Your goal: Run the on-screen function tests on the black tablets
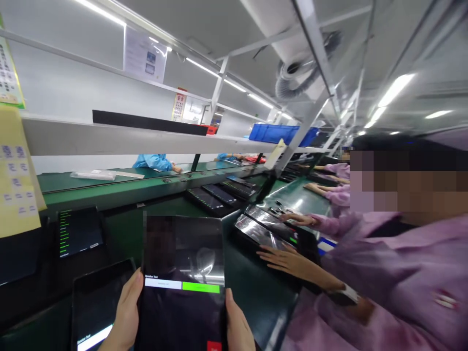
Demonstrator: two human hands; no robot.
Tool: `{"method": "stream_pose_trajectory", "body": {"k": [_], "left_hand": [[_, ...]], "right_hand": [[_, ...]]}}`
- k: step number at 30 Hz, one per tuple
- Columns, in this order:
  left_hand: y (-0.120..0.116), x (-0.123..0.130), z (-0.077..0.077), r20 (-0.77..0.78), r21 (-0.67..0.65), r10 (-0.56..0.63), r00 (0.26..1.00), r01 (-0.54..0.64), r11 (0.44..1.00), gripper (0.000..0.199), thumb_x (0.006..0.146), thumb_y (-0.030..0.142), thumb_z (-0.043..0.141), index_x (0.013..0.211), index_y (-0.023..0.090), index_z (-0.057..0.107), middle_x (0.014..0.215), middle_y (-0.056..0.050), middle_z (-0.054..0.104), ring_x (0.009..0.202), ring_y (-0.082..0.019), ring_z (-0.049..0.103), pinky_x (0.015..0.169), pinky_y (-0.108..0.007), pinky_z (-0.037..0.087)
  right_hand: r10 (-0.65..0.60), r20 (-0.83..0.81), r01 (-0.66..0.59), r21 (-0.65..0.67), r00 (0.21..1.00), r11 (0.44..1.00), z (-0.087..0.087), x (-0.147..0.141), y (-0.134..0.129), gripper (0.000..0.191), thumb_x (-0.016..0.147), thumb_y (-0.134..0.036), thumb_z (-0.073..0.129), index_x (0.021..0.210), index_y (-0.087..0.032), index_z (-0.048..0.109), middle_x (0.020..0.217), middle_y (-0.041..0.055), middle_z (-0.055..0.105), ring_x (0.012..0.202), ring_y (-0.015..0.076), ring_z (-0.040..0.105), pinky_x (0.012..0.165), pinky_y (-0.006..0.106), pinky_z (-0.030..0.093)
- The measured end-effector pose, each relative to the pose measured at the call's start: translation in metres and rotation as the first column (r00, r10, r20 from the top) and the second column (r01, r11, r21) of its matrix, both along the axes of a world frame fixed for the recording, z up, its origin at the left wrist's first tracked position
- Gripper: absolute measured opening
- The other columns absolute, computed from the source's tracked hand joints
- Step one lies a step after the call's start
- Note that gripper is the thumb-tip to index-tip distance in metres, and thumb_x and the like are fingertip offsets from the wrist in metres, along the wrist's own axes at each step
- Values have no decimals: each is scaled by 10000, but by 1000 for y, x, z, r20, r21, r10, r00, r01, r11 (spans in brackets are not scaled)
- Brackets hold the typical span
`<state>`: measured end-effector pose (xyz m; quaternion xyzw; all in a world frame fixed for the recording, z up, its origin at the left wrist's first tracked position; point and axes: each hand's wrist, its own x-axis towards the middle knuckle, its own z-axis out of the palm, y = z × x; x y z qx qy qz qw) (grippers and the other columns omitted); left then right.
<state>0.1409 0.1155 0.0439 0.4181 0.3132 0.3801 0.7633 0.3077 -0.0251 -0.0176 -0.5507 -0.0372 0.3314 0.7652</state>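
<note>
A black tablet point(183, 253) is held upright in front of me, its screen reading "Speaker Test" above a white bar and a green bar, with a red box at the lower right. My left hand point(126, 312) grips its left edge, thumb along the side. On the right edge, my right hand point(237, 324) holds it, the thumb pointing up; its other fingers are hidden behind the tablet. Partly behind my left hand lies a second tablet point(97, 292), also marked "Speaker Test".
Another tablet point(80, 233) with green text lines lies at left, near hanging yellow label sheets point(18, 170). Several tablets point(212, 197) rest farther along the green bench. At right, a co-worker in pink point(395, 253) has both hands over tablets point(263, 231). A shelf point(146, 139) crosses above.
</note>
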Motion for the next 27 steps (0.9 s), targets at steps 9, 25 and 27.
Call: {"method": "stream_pose_trajectory", "body": {"k": [9,25,27], "left_hand": [[48,3,19,-263,685,102,959,111,720,909,815,797,360,1433,130,346,1485,-138,340,1404,-250,256,1194,-432,163],[-5,-150,23,-761,550,372,531,225,804,870,812,731,356,1444,133,342,1493,-97,332,1384,-298,292,1164,-483,210],[-47,-166,-14,-822,441,310,478,188,877,891,823,726,317,1476,121,275,1526,-82,253,1414,-282,208,1169,-474,167]], "right_hand": [[95,212,-85,-57,973,995,17,59,31,532,755,-639,651,1017,-178,684,1001,64,724,1023,263,655,890,381,535],[587,523,-191,-624,618,757,67,188,103,526,970,-540,401,1220,-106,562,1129,147,641,1044,248,619,938,468,472],[645,513,-263,-630,566,731,35,167,96,732,912,-681,321,1227,-73,579,1141,207,644,1077,310,617,917,486,489]]}}
